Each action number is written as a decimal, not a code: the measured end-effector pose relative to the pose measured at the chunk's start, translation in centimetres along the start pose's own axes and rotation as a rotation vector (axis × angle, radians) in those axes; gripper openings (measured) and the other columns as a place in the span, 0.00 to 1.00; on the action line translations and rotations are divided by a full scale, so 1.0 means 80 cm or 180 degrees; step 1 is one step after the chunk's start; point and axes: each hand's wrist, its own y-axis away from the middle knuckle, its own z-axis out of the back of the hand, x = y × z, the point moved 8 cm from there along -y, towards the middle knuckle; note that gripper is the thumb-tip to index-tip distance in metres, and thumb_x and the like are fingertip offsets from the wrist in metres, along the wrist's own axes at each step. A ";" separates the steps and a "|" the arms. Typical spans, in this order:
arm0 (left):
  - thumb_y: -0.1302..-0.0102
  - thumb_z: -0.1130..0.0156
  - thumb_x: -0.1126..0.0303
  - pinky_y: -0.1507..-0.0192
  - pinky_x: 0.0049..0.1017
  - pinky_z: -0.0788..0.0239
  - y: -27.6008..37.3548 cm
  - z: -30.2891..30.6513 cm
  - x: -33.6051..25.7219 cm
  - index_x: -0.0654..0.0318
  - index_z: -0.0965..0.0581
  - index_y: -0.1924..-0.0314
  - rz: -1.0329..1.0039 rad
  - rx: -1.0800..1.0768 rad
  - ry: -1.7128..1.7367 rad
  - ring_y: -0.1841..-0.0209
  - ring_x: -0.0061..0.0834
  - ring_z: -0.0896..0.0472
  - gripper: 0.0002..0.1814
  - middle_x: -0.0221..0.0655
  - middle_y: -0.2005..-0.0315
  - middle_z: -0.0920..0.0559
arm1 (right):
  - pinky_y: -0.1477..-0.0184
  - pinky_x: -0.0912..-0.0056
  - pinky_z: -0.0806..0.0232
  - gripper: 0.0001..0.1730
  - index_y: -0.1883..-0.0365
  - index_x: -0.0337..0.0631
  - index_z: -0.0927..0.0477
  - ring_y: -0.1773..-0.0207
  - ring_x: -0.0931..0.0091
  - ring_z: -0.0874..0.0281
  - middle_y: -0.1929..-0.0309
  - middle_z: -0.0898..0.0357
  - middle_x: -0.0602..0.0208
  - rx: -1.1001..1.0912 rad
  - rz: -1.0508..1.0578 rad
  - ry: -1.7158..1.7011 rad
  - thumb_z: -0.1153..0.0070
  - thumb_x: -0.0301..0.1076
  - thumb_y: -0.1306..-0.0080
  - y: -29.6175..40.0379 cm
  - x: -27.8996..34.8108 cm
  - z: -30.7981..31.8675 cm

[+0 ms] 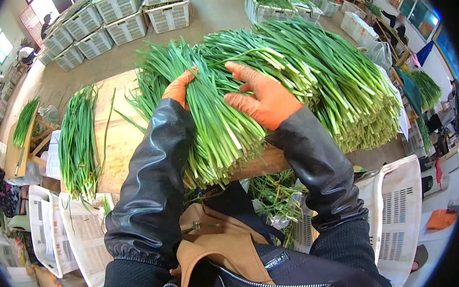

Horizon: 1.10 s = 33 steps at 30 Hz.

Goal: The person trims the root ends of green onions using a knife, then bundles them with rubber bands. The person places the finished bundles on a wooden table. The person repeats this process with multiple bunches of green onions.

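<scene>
My left hand (pixel 181 87), in an orange glove, is curled around the left side of a loose bunch of garlic chives (pixel 217 116). Some of its fingers are hidden by the green leaves. The pale cut ends of that bunch point toward me, at the near edge of a wooden table (pixel 120 111). On the other side, my right hand (pixel 268 96), gloved in orange too, hovers with fingers and thumb spread and nothing in its grasp. Just beyond it, a large heap of garlic chives (pixel 342 82) is piled on the right.
A smaller bunch of chives (pixel 79 143) lies at the table's left end. White plastic crates (pixel 396 207) flank me, and discarded leaves (pixel 278 198) fill the space below the table edge. Stacked crates (pixel 123 26) stand across the floor. A person (pixel 26 55) is far left.
</scene>
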 end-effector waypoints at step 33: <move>0.43 0.32 0.60 0.44 0.39 0.34 0.223 -0.022 -0.121 0.61 0.23 0.48 -0.3263 -0.0176 -0.4490 0.50 0.39 0.24 0.24 0.45 0.53 0.21 | 0.29 0.68 0.52 0.42 0.30 0.34 0.45 0.28 0.63 0.44 0.31 0.39 0.48 0.0675 -0.0102 0.0497 0.42 0.39 0.38 -0.019 -0.032 -0.090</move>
